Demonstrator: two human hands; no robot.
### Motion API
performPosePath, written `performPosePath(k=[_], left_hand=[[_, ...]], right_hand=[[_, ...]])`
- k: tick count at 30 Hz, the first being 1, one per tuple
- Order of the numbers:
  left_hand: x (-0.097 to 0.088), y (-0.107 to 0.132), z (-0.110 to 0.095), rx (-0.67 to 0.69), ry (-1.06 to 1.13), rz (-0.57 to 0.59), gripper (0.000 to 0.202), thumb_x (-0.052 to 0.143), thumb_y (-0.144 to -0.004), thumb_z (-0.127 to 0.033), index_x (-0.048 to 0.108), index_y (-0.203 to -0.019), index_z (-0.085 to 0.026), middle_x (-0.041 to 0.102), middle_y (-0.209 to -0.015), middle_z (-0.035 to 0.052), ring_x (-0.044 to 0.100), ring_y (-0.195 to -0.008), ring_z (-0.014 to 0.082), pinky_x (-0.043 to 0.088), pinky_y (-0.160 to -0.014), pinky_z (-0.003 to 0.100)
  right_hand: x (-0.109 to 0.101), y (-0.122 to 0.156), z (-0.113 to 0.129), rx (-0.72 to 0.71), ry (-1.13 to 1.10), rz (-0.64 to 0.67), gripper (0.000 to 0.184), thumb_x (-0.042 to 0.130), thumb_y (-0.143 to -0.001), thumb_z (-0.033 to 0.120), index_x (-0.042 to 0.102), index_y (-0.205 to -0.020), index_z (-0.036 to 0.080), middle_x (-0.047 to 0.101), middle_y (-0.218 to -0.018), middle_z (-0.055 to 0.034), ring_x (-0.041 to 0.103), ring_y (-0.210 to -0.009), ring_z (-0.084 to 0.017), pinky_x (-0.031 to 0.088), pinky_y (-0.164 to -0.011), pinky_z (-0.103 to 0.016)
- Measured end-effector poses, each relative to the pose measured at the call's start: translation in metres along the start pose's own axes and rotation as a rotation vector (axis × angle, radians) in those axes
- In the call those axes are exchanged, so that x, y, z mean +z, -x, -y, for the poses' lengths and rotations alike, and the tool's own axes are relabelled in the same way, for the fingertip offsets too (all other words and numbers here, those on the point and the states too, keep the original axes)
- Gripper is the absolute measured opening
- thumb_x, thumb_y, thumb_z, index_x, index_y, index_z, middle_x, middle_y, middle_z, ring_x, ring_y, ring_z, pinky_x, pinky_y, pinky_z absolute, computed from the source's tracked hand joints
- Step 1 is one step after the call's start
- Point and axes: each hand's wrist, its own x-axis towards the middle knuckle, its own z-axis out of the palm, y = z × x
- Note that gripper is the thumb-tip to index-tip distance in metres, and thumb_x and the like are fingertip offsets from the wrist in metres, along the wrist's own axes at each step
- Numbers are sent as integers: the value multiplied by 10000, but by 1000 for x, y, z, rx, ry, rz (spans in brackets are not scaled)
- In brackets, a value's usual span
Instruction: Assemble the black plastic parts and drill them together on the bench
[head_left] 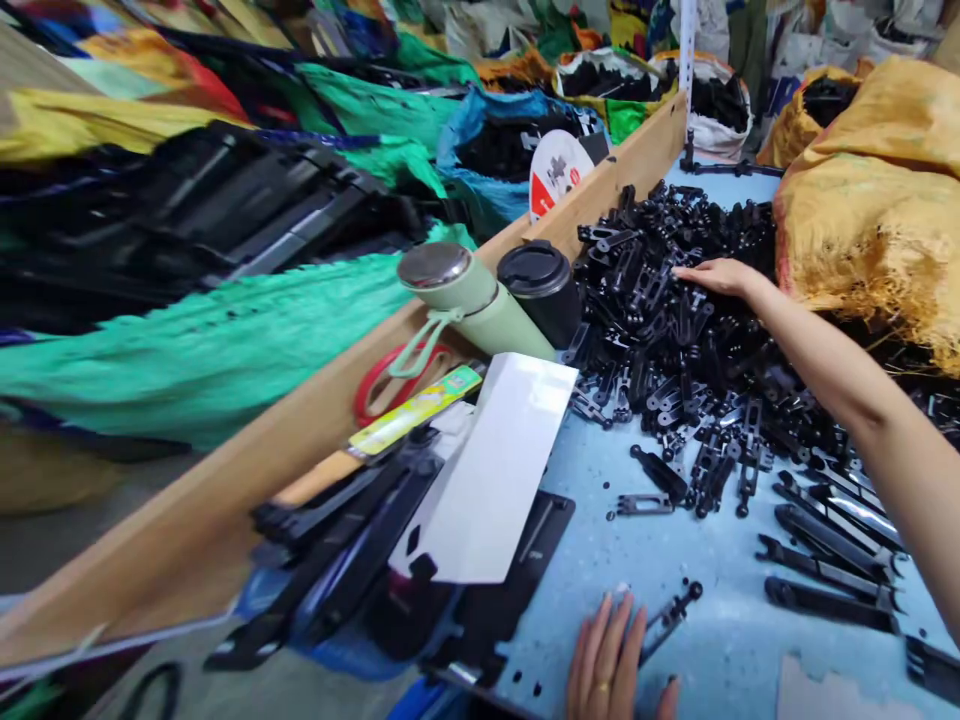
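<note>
Hands [718, 277] at black parts [664, 330], yellow-green label [420, 408], red-and-white card [559, 168], both unreadable

Small black slotted parts [667, 335] lie heaped — one jointed black piece [673, 611] lies apart, perhaps touching the left hand [611, 660].

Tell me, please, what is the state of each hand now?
Left hand: open, beside a small black part; contact unclear.
Right hand: at the pile of black parts; cannot tell whether it grips one.
</note>
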Motion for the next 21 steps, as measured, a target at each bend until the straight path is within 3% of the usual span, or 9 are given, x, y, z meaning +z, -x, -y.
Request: performPosePath(k=[4, 7, 10, 12, 16, 21], left_hand=[[-6, -13, -11, 9, -40, 53, 611, 555, -811, -386, 409, -1347, -132, 550, -1279, 132, 444, -1249, 286, 375, -1016, 437], [-3, -14, -14, 8, -78, 90, 551, 546, -826, -384, 445, -1326, -176, 544, -1295, 111, 434, -1259, 281, 370, -1016, 436], [0, -16, -16, 12, -88, 117, 451, 519, -850, -367, 510, -1270, -203, 557, -1281, 95, 442, -1252, 280, 391, -992, 437], [1, -17, -18, 16, -61, 129, 389, 506, -862, -344, 549, -1224, -207, 580, -1251, 91, 454, -1241, 275, 398, -989, 438], [6, -21, -23, -60, 31, 109, 316, 489, -869, -319, 598, -1117, -155, 605, -1194, 125, 464, -1230, 276, 394, -1002, 445], [5, -29, -30, -114, 185, 11, 196, 531, -828, -307, 597, -912, -143, 628, -1090, 149, 501, -1173, 296, 414, -970, 476]], right_hand=[[39, 52, 44, -62, -11, -40, 335, 468, -939, 321, 519, -1191, 106, 532, -1186, -76, 555, -1019, -177, 456, -893, -372], [60, 87, 72, -78, -21, -68, 422, 519, -887, 456, 565, -1145, 125, 552, -1195, -106, 531, -1071, -245, 418, -930, -481], [61, 121, 89, -53, -12, -103, 567, 535, -812, 596, 618, -1077, 102, 482, -1294, -187, 472, -1149, -337, 332, -968, -567], [54, 149, 91, -116, 2, -203, 534, 553, -805, 578, 636, -1034, 104, 397, -1370, -205, 413, -1221, -336, 304, -1012, -519], [41, 236, 65, -337, -33, -441, 320, 525, -859, 463, 644, -929, 174, 446, -1343, -123, 384, -1261, -230, 300, -1054, -382], [52, 393, -28, -315, -95, -390, 265, 518, -862, 438, 638, -909, 207, 567, -1183, -102, 505, -1128, -226, 402, -977, -405]])
